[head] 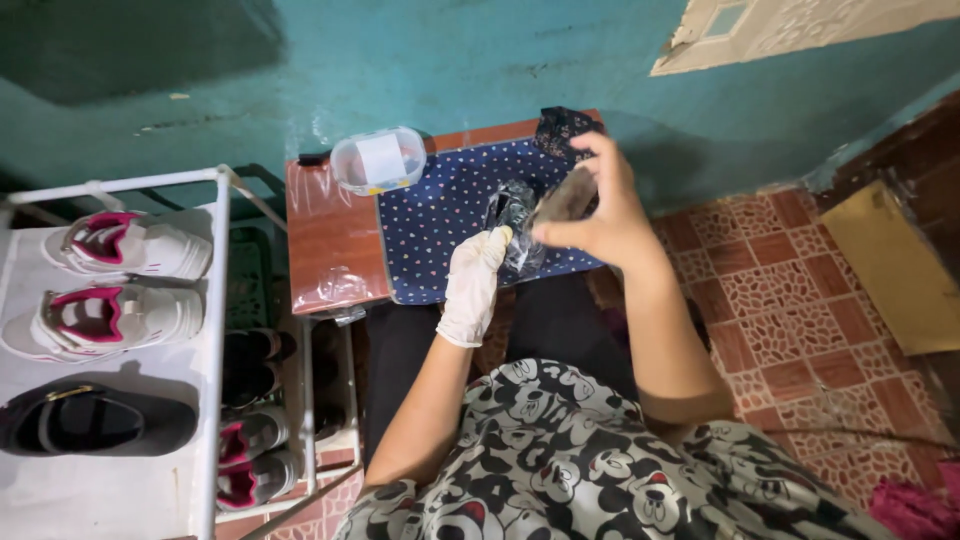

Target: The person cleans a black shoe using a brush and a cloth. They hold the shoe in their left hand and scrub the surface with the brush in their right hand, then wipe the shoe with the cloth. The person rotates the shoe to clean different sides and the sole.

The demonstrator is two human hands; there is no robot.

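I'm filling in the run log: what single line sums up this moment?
left hand: gloved, touching black plastic bag | right hand: bare, gripping brush-like item, blurred | under them: dotted blue cloth | nearby: clear lidded container

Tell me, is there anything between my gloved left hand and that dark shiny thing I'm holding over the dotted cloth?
Nothing visible. The gloved left hand already touches the dark shiny thing, which the bare right hand grips from above, over the dotted cloth. The clear plastic container sits apart, toward the wall.
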